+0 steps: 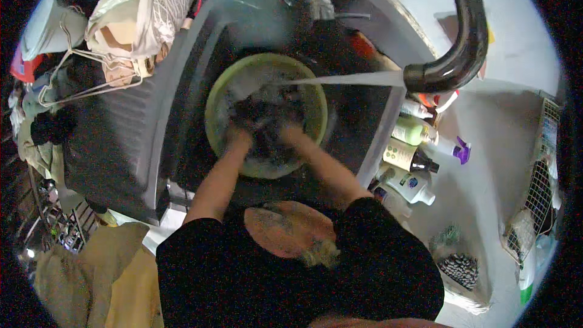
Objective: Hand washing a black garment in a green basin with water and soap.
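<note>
A round yellow-green basin (320, 123) stands in a dark sink (360, 100). Inside it lies a dark, wet mass (264, 114) that looks like cloth, with water around it. My left hand (240, 135) reaches into the basin on its left side, at the edge of the dark mass. On the right side my right hand (291, 133) is also down in the basin, against the same mass. Both hands are blurred and their fingers are hidden. From a dark curved faucet (469, 45) at the right, a stream of water (355, 79) runs into the basin.
Several bottles, among them a green one (407, 128) and a spray bottle with a purple head (462, 150), line the sink's right side. To the left lie a ribbed drainboard (123, 141), wire hangers (91, 93) and a pale bundle (159, 13). A wire basket (539, 191) is at far right.
</note>
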Available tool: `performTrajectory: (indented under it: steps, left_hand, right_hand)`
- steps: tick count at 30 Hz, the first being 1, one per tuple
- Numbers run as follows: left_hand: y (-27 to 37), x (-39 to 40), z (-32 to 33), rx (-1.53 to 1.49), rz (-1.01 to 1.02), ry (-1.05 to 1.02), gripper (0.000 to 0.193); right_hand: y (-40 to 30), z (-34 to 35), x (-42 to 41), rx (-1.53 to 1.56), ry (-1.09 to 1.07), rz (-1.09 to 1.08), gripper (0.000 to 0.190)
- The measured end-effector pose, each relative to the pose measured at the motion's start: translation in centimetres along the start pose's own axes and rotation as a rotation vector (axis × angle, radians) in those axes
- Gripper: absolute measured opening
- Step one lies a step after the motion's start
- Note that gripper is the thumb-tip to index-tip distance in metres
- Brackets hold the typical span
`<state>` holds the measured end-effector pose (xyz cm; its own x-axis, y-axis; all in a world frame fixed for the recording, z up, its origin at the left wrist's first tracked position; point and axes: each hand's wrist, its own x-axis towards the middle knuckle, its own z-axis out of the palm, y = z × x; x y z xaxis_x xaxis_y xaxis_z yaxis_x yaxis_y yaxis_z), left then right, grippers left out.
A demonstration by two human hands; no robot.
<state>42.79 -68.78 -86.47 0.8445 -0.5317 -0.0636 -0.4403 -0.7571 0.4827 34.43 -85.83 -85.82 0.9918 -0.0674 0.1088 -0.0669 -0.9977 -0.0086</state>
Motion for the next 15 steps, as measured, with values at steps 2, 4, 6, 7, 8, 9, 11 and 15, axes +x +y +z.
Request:
performTrajectory:
  steps: [2,4,6,7,8,9,11,15]
  left_hand:
    - [-4.1,-4.6,-0.6,-0.449,-0.375,-0.331,0.058]
    - [0.5,-0.6,-6.8,-0.213,-0.233,-0.621,0.064]
    - [2.0,1.2,-9.7,0.059,-0.128,-0.868,0.07]
    - [3.8,2.3,-8.7,-0.015,-0.058,-0.774,0.077]
    - [5.6,3.3,-7.5,-0.094,0.016,-0.689,0.084]
    - [4.7,1.8,-6.5,-0.085,-0.003,-0.704,0.084]
    - [2.5,-2.5,-5.7,-0.111,0.077,-0.543,0.083]
    - [2.0,-4.0,-1.5,-0.113,0.157,-0.492,0.08]
  right_hand:
    - [-1.5,-6.0,7.0,0.187,-0.744,0.002,0.047]
    - [2.1,-5.6,7.6,0.286,-1.437,0.117,0.048]
    - [-2.1,-0.7,3.1,0.3,-0.646,0.096,0.042]
    - [-1.4,1.3,1.8,0.261,-0.234,0.136,0.039]
    - [1.5,3.0,0.2,0.193,0.175,0.162,0.036]
    - [0.1,1.7,1.3,0.215,0.162,0.165,0.036]
    - [-4.1,-4.4,5.0,0.516,-0.795,0.364,0.041]
    - [-6.0,-18.7,9.6,0.746,-0.88,0.348,0.056]
